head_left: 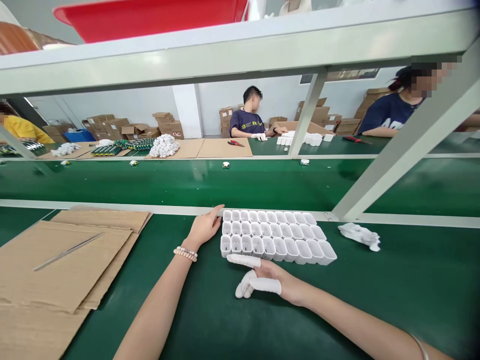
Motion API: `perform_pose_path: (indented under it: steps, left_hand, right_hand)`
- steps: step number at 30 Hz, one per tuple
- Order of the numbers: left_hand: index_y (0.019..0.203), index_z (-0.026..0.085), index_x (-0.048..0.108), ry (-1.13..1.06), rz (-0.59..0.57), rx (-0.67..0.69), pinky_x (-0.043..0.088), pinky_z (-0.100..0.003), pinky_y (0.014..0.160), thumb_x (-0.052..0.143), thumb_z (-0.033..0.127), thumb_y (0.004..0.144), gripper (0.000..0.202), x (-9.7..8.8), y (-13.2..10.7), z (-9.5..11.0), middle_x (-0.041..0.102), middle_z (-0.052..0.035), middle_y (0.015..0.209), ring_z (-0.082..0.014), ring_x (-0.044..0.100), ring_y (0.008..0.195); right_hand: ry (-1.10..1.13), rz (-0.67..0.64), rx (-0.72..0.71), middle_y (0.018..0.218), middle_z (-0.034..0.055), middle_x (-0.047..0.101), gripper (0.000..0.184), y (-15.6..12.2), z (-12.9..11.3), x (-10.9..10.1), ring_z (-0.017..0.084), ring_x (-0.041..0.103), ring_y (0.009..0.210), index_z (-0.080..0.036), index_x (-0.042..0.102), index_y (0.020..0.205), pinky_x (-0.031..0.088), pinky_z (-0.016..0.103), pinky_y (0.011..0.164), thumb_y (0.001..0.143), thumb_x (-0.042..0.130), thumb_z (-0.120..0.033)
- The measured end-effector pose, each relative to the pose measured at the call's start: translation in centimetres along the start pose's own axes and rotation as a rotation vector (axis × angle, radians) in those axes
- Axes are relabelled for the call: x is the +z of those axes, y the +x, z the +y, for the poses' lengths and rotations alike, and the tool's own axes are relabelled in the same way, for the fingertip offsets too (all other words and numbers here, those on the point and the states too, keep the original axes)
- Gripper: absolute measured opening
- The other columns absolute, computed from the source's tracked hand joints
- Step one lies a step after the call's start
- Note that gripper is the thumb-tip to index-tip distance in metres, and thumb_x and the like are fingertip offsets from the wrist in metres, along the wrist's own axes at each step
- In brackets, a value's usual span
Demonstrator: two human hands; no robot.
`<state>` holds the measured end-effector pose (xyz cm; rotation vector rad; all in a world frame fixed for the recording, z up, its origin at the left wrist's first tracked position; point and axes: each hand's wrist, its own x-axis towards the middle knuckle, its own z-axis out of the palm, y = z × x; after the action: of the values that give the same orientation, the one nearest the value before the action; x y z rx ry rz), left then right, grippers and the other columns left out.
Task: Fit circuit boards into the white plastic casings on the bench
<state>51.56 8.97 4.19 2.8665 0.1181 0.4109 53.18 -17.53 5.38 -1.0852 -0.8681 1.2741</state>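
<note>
Small white open-topped plastic cases [279, 247] stand in three tight rows on the green table. My left hand [204, 227] is at the left end of these rows, its index finger stretched along the far corner and the other fingers partly hidden. A beaded bracelet is on that wrist. My right hand [268, 277] wears white finger cots and lies along the near side of the front row. Its fingers are apart with nothing between them, the index finger at the front left cases. A crumpled white glove [360, 236] lies to the right of the rows.
Cardboard sheets [56, 260] with a thin metal strip [67, 251] on top lie at left. Beyond the metal rail, a green conveyor belt [180, 182] carries small white-and-yellow parts. Slanted shelf post [405, 135] rises at right. Co-workers sit across, near circuit boards and pliers.
</note>
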Motion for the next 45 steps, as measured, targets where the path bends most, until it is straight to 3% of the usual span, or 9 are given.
perform_pose_path:
  steps: [12, 28, 45]
  left_hand:
    - [0.132, 0.023, 0.047, 0.025, -0.031, 0.040, 0.037, -0.024, 0.058, 0.040, 0.029, 0.095, 0.039, -0.49, -0.11, 0.55, 0.067, -0.0013, 0.076, -0.0172, 0.063, 0.065]
    - [0.129, 0.022, 0.049, 0.072, -0.044, 0.035, 0.040, -0.026, 0.060, 0.043, 0.020, 0.087, 0.042, -0.52, -0.10, 0.66, 0.069, -0.0031, 0.083, -0.0201, 0.065, 0.069]
    - [0.129, 0.021, 0.048, 0.080, -0.063, 0.015, 0.040, -0.026, 0.060, 0.040, 0.026, 0.090, 0.040, -0.68, -0.07, 0.92, 0.069, -0.0039, 0.083, -0.0197, 0.065, 0.070]
  right_hand:
    - [0.008, 0.031, 0.032, 0.096, 0.0088, 0.071, 0.070, -0.10, 0.09, 0.27, 0.020, 0.065, 0.092, -0.022, 0.033, 0.148, 0.043, 0.043, 0.095, 0.087, 0.065, -0.033]
    - [0.008, 0.087, -0.003, 0.089, 0.0091, 0.072, 0.067, 0.03, 0.13, 0.58, 0.020, 0.066, 0.083, -0.019, 0.040, 0.144, 0.047, 0.044, 0.089, 0.085, 0.067, -0.037]
    - [-0.008, 0.106, -0.011, 0.089, 0.0095, 0.072, 0.068, 0.00, 0.28, 0.58, 0.021, 0.066, 0.085, -0.018, 0.041, 0.143, 0.047, 0.044, 0.089, 0.084, 0.068, -0.039]
